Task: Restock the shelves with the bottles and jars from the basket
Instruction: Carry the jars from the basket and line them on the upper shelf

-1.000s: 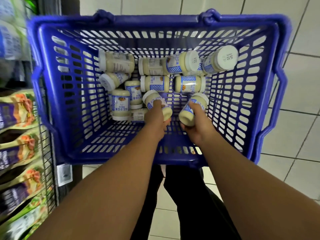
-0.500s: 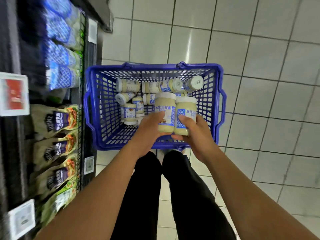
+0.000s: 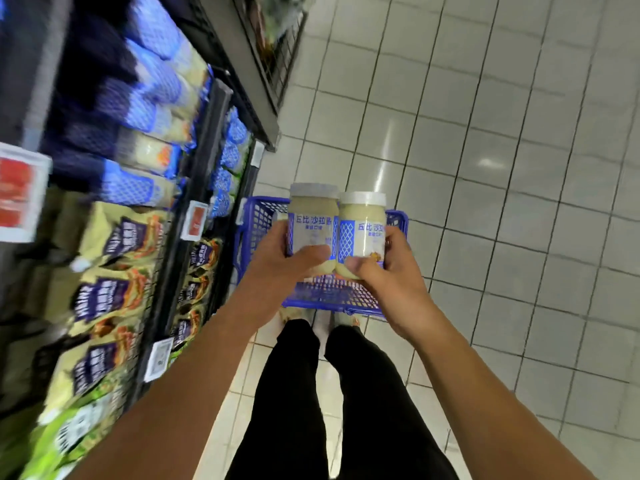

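Jars (image 3: 313,220) above basket (image 3: 257,220), shelves (image 3: 204,157) left

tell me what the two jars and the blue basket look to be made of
The left jar and right jar: clear walls showing pale contents, with faint sheen, so glass or clear plastic; the picture cannot settle which. Their white lids look matte, likely plastic. The basket: blue moulded plastic, judging by its uniform colour and lattice of cut-out slots, slightly glossy.

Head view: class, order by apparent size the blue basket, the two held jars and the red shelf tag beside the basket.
1. blue basket, partly hidden
2. left jar and right jar: alike, unranked
3. red shelf tag
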Demonstrator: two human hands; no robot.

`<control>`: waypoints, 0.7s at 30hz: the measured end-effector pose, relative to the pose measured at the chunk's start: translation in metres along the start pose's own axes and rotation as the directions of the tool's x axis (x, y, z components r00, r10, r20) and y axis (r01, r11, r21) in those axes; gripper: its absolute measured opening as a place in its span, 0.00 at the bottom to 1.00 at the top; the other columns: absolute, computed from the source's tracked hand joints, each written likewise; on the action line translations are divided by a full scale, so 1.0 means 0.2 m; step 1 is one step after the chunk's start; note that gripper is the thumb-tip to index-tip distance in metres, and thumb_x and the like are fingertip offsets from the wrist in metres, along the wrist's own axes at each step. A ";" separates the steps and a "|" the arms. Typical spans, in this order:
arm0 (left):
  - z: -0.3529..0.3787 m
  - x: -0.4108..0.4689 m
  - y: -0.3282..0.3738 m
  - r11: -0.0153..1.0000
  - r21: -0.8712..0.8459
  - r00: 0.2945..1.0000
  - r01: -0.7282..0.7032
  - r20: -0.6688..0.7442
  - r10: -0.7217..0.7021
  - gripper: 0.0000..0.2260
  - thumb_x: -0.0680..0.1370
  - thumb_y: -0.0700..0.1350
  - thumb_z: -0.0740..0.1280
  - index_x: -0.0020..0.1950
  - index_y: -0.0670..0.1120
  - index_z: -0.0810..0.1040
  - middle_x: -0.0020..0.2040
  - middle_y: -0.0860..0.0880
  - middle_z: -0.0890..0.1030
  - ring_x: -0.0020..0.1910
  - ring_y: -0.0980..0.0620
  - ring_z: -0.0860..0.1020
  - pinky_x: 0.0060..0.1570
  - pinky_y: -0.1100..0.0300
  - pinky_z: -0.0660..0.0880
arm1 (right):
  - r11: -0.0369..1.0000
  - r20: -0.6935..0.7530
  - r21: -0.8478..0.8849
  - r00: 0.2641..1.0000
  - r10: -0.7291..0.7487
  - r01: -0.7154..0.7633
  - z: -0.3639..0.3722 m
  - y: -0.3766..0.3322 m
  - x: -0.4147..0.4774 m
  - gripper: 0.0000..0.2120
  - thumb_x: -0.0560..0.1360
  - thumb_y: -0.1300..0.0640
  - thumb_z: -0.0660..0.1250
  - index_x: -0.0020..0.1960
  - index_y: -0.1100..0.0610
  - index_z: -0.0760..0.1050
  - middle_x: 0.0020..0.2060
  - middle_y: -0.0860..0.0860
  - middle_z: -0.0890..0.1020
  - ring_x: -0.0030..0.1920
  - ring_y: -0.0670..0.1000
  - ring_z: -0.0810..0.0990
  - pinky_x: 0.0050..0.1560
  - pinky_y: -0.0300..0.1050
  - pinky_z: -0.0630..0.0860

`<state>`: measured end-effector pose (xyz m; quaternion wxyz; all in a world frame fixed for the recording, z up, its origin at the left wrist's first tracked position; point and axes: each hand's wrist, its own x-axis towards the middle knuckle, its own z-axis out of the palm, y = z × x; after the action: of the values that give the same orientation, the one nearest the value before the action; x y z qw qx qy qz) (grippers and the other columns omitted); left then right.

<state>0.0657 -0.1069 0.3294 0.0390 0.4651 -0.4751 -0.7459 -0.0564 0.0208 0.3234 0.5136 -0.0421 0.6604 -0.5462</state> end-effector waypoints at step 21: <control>-0.04 -1.01 0.37 0.917 -0.133 0.794 -0.377 -0.556 0.246 0.36 0.62 0.47 0.79 0.67 0.47 0.71 0.57 0.47 0.84 0.56 0.47 0.83 0.58 0.44 0.79 | 0.902 0.657 -0.205 0.737 -0.161 0.380 0.43 -0.74 -0.55 0.35 0.64 0.46 0.82 0.66 0.51 0.71 0.53 0.50 0.86 0.53 0.51 0.85 0.50 0.42 0.81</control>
<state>0.1578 -0.0521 0.5162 0.3464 0.5587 -0.4238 -0.6231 -0.0176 -0.0298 0.5172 0.6025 -0.4016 0.5194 -0.4537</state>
